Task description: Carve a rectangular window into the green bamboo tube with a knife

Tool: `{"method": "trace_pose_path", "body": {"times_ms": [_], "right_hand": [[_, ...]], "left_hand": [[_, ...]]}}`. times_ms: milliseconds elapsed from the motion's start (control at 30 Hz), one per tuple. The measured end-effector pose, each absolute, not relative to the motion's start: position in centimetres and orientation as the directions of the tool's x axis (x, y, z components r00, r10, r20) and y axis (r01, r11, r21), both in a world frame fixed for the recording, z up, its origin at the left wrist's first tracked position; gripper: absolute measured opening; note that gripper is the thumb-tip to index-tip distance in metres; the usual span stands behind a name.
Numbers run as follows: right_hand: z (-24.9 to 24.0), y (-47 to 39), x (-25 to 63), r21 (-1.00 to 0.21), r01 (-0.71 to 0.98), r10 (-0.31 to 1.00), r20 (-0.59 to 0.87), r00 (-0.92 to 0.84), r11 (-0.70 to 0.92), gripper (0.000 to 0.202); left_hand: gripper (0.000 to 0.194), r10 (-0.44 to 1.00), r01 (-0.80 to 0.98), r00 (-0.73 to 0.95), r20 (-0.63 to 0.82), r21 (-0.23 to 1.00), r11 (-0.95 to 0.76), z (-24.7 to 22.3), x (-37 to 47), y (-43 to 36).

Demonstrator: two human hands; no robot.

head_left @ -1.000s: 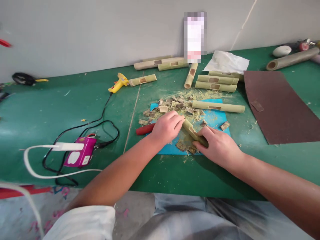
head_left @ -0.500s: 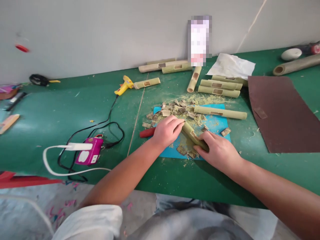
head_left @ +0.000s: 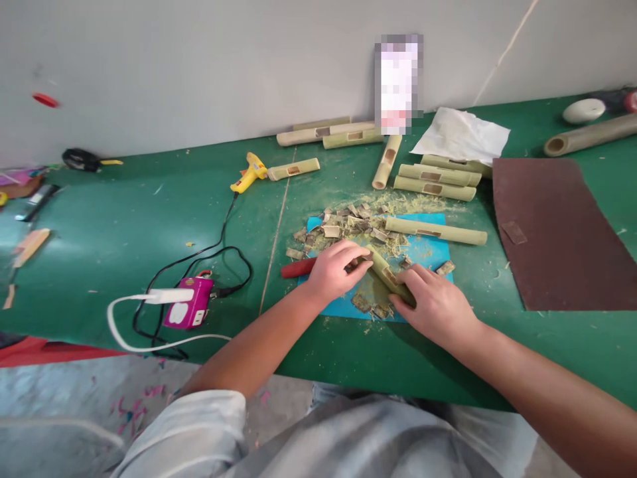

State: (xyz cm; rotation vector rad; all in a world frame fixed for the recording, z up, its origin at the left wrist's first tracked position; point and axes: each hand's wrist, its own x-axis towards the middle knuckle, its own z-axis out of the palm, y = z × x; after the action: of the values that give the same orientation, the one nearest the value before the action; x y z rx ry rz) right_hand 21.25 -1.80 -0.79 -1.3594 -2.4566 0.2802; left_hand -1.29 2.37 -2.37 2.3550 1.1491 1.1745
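Note:
A pale green bamboo tube [head_left: 382,265] with a cut-out slot lies slanted between my hands. My right hand [head_left: 435,299] is wrapped round its near end. At the far end, the fingers of my left hand [head_left: 339,271] are pinched on a small dark brown scrap [head_left: 369,255] against the tube; its kind is hard to make out. From under my left hand sticks a red handle [head_left: 297,267], the rest of it hidden. Below the tube is a blue sheet [head_left: 333,307] strewn with bamboo chips [head_left: 358,222] and shavings. Another slotted bamboo tube [head_left: 458,234] rests on its upper right edge.
Several slotted bamboo tubes [head_left: 438,191] lie toward the wall, near a white tissue [head_left: 460,133]. A dark brown sheet [head_left: 557,245] is at right. Leftward are a yellow glue gun [head_left: 249,174] and a magenta power adapter [head_left: 189,303] with cords. A blurred-out phone-like object [head_left: 398,83] leans on the wall.
My left fingers have shifted slightly at the tube's far end, and the brown scrap now shows. My right hand keeps its grip. The whole view has shifted a little.

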Motion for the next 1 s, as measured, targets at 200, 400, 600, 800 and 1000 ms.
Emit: {"method": "trace_pose_path", "body": {"times_ms": [200,400,600,800,1000], "right_hand": [[-1.4,-1.9,21.3,-0.358,0.757,0.837,0.206,-0.508,0.547,0.006],[-1.5,-1.8,21.3,-0.37,0.759,0.843,0.188,-0.504,0.536,0.004],[-1.4,-1.7,21.2,-0.385,0.767,0.854,0.14,-0.5,0.513,0.005],[-1.7,-1.5,21.0,-0.405,0.755,0.851,0.137,-0.507,0.515,0.004],[-1.7,-1.3,21.0,-0.414,0.743,0.842,0.124,-0.526,0.525,0.003]], "left_hand": [[0.013,0.784,0.578,0.368,0.5,0.538,-0.614,-2.1,-1.4,2.0],[0.016,0.774,0.621,0.424,0.47,0.471,-0.626,-1.8,-1.8,2.1],[0.016,0.832,0.646,0.421,0.36,0.525,-0.554,-1.2,-1.8,2.3],[0.015,0.839,0.592,0.311,0.446,0.6,-0.539,-1.9,-0.9,1.8],[0.015,0.832,0.621,0.29,0.473,0.568,-0.539,-2.0,-0.6,1.5]]}}
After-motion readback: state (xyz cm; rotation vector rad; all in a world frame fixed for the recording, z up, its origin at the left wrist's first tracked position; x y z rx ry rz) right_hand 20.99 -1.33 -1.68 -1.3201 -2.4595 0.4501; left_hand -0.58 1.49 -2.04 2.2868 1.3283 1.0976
